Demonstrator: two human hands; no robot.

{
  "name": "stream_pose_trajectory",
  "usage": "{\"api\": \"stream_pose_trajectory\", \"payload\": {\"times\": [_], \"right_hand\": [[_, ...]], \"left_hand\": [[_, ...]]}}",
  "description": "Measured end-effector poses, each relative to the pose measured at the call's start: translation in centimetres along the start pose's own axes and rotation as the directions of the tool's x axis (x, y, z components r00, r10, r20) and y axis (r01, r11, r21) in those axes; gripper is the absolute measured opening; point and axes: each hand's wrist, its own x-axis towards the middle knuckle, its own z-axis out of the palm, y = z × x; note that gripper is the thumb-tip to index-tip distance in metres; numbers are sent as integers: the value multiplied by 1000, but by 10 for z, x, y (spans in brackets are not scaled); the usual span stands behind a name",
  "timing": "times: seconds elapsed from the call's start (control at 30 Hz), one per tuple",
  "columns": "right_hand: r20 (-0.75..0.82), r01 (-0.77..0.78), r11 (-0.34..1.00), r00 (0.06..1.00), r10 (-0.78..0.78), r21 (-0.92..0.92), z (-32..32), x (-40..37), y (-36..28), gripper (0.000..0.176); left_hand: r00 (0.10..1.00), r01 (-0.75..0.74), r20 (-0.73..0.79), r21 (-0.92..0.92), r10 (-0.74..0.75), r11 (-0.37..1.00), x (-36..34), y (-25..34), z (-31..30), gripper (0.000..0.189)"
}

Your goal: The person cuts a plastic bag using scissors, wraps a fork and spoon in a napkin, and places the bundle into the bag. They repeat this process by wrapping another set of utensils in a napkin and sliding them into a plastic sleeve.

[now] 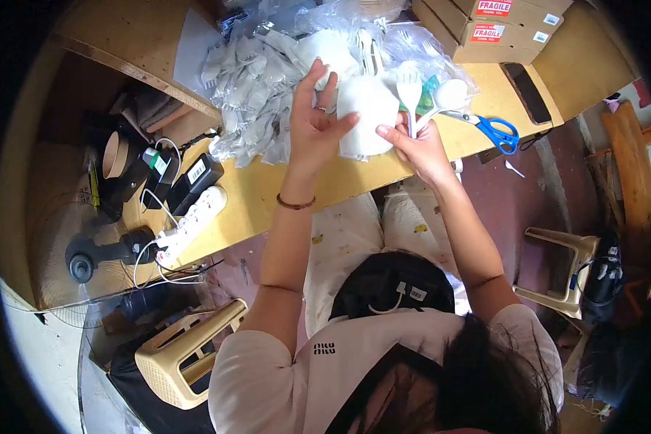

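The right hand [421, 148] is closed around the handles of a white fork [409, 87] and a white spoon [452, 94], which fan out above the fingers. Its thumb is at the edge of a soft-looking white piece [367, 123], held up between the hands over the table's near edge. The left hand [315, 134] is open, thumb and fingers spread wide, with the thumb tip over the white piece; whether it presses on it, I cannot tell.

Behind the hands, the yellow table [267, 204] carries a large heap of clear plastic packets [249, 94], many with white cutlery inside. Clear plastic wrapping [405, 40] lies on the far side, with more cutlery showing through it. A green packet [428, 92] is partly hidden behind the fork and spoon. Blue-handled scissors [499, 135] lie to the right, and beyond them a dark phone [526, 92]. Stacked cardboard boxes [510, 36] with red "FRAGILE" labels stand at the back; their contents cannot be seen.

On the left are a white power strip [195, 220] with cables plugged in, a black box [197, 179] and a fan [83, 267]. Below, beige plastic stools [159, 372] flank the seated person on the reddish floor [484, 202].
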Motion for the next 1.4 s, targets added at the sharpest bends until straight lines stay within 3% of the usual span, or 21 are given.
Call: {"api": "stream_pose_trajectory", "payload": {"times": [0.1, 0.2, 0.3, 0.37, 0.47, 0.6, 0.8, 0.9, 1.1, 1.2, 1.3, 1.4], "right_hand": [[-11, 0, 1000, 1000, 0, -23, 0, -1, -1, 15], [4, -15, 999, 1000, 16, -32, 1, -1, -4, 15], [29, -74, 995, 997, 77, -72, -2, -4, -3, 15], [44, -109, 988, 992, 115, -112, -6, -5, 1, 15], [-58, -73, 993, 995, 79, 96, -1, -11, -4, 15], [175, -252, 932, 962, 211, 262, -7, -18, -7, 18], [405, -558, 805, 795, 451, 199, 2, -25, -12, 25], [437, -602, 769, 764, 475, 216, -1, -23, -8, 23], [500, -655, 708, 721, 479, 266, -6, -22, -1, 21], [542, -677, 683, 695, 472, 274, -8, -24, 3, 26], [592, -686, 664, 678, 436, 297, -11, -26, 9, 32], [618, -682, 660, 675, 403, 316, -13, -27, 10, 37]], "left_hand": [[927, 166, -258, -371, -274, 914, -8, -16, 8, 57], [778, 524, 91, -640, -621, 562, -17, -23, 7, 47], [742, 618, 121, -507, -660, 601, -23, -31, 11, 41], [793, 573, 20, -363, -608, 735, -23, -29, 11, 38], [861, 483, -81, -182, -502, 857, -20, -22, 12, 39], [879, 469, -84, -31, -470, 883, -20, -27, 8, 38], [815, 538, -45, -315, -578, 782, -25, -36, 17, 35], [803, 548, 30, -432, -596, 716, -24, -37, 18, 38], [846, 523, 90, -329, -525, 786, -25, -40, 21, 41], [813, 581, 90, -204, -576, 788, -23, -33, 24, 42], [764, 633, 209, -61, -610, 772, -22, -27, 23, 43], [824, 551, 186, -47, -535, 833, -25, -32, 24, 41]]}}
